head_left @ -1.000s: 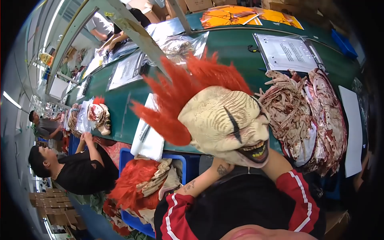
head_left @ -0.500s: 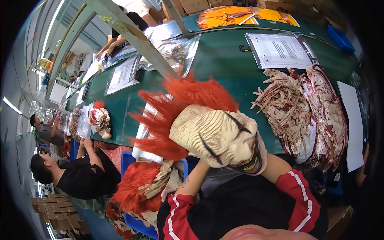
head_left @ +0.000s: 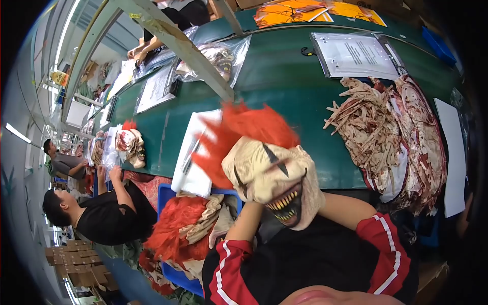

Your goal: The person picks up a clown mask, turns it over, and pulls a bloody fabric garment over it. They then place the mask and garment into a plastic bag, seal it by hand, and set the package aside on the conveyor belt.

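A clown mask (head_left: 272, 170) with red hair, black marks over the eyes and a wide toothy mouth is held up in front of my chest. My left forearm (head_left: 246, 222) runs up behind or into its left side, my right forearm (head_left: 348, 209) behind its right side. Both hands are hidden by the mask, so the fingers do not show. Below to the left, a blue bin (head_left: 170, 191) holds more red-haired masks (head_left: 178, 223). White sheets or bags (head_left: 195, 175) lie on the green table just behind the mask.
Blood-stained, wrinkled pieces (head_left: 373, 129) are piled on the green table (head_left: 274, 71) at right. Beyond them lies a bagged printed sheet (head_left: 358, 55). A metal post (head_left: 183, 51) rises across the table. Another mask (head_left: 131, 146) lies at left near a seated co-worker (head_left: 109, 213).
The mask has turned from a sideways tilt so its face and mouth point more toward me. Its hair has swung upright, showing more white sheets behind. The camera view has shifted slightly.
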{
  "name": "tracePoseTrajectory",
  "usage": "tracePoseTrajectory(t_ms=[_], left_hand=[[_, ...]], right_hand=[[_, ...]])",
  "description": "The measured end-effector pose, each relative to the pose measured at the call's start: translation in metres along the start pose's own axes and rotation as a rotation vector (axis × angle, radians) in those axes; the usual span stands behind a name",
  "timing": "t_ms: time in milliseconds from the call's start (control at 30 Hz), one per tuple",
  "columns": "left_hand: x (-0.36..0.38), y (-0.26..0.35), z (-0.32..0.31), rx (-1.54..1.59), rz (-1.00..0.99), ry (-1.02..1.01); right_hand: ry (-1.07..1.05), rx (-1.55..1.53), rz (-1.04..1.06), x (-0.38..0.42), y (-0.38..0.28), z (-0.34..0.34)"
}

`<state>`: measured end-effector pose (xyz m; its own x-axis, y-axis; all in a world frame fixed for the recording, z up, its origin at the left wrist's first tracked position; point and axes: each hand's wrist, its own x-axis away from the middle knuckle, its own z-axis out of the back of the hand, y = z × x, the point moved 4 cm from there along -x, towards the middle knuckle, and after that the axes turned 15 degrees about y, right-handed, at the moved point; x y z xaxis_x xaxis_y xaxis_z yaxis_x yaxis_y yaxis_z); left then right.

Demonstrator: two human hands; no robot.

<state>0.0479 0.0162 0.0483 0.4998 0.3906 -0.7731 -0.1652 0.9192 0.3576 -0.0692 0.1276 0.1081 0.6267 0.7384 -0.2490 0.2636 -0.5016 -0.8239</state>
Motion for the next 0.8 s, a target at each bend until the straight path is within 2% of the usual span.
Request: tracePoseTrajectory(t_ms=[233, 267, 367, 433, 467, 533, 567, 700, 733, 767, 800], left_hand=[[-0.059, -0.015, 0.003, 0.212, 0.232, 0.189], [-0.061, -0.013, 0.007, 0.237, 0.267, 0.227], [-0.071, -0.011, 0.030, 0.324, 0.344, 0.343], [-0.075, -0.010, 0.048, 0.383, 0.394, 0.422], [-0.054, -0.028, 0.044, 0.370, 0.404, 0.437], [0.010, -0.084, 0.018, 0.528, 0.750, 0.293], [0.008, -0.080, 0.025, 0.528, 0.755, 0.297], [-0.020, -0.054, 0.082, 0.026, 0.972, 0.312], [-0.010, -0.064, 0.078, 0.036, 0.970, 0.300], [0.014, -0.087, 0.067, 0.266, 1.014, 0.392], [0.039, -0.113, 0.054, 0.499, 1.052, 0.481]], right_hand=[[0.162, -0.551, -0.537, -0.011, 0.052, -0.021], [0.183, -0.622, -0.622, 0.008, 0.052, -0.006], [0.252, -0.826, -0.861, -0.003, 0.071, -0.022], [0.250, -0.737, -0.857, -0.016, 0.078, -0.026], [0.261, -0.658, -0.838, -0.019, 0.081, -0.027], [0.290, -0.504, -0.791, -0.023, 0.088, -0.027], [0.309, -0.430, -0.757, -0.024, 0.091, -0.024], [0.413, -0.147, -0.582, -0.024, 0.105, 0.004], [0.324, -0.419, -0.734, -0.012, 0.137, 0.039], [0.224, -0.694, -0.873, 0.004, 0.160, 0.071], [0.236, -0.694, -0.863, 0.015, 0.148, 0.066]])
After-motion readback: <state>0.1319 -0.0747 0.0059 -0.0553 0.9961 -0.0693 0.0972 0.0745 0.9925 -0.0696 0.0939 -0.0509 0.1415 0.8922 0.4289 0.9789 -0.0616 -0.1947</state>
